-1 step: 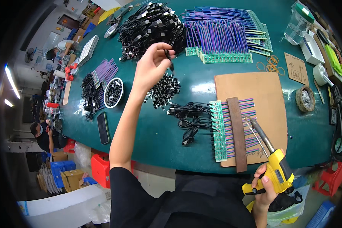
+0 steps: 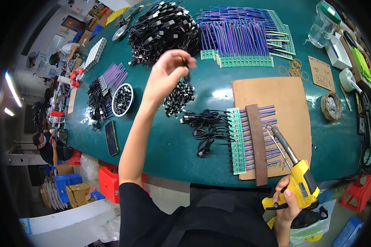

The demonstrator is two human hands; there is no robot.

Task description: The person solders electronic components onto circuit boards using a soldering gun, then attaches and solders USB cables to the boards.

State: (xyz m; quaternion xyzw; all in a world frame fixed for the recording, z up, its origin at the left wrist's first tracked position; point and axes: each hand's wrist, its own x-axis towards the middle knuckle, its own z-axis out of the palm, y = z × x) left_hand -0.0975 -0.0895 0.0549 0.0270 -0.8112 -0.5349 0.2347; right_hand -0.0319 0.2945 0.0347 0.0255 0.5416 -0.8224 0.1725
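My left hand [image 2: 169, 76] is raised over the table with thumb and fingers pinched on a black cable [image 2: 188, 72], blurred and mostly hidden. Under it lies a heap of small black parts [image 2: 180, 99]. My right hand [image 2: 290, 206] grips a yellow soldering gun [image 2: 301, 185] at the table's front edge. The gun's metal tip reaches over purple and blue wires, right of a brown bar [image 2: 257, 144]. This bar lies across the wires of a row of green circuit boards [image 2: 238, 152] on a cardboard sheet [image 2: 276, 92]. Bundled black cables [image 2: 206, 119] extend left from the boards.
A big pile of black cables [image 2: 163, 35] sits at the back, beside stacked boards with purple wires [image 2: 239, 39]. Leftward are a white bowl [image 2: 131, 101] of small black parts and a phone [image 2: 111, 138]. Rubber bands [image 2: 294, 71] and a round tin [image 2: 330, 107] lie right.
My left hand has shifted slightly nearer to me and to the right, still pinching the cable. The right hand and soldering gun have stayed in place.
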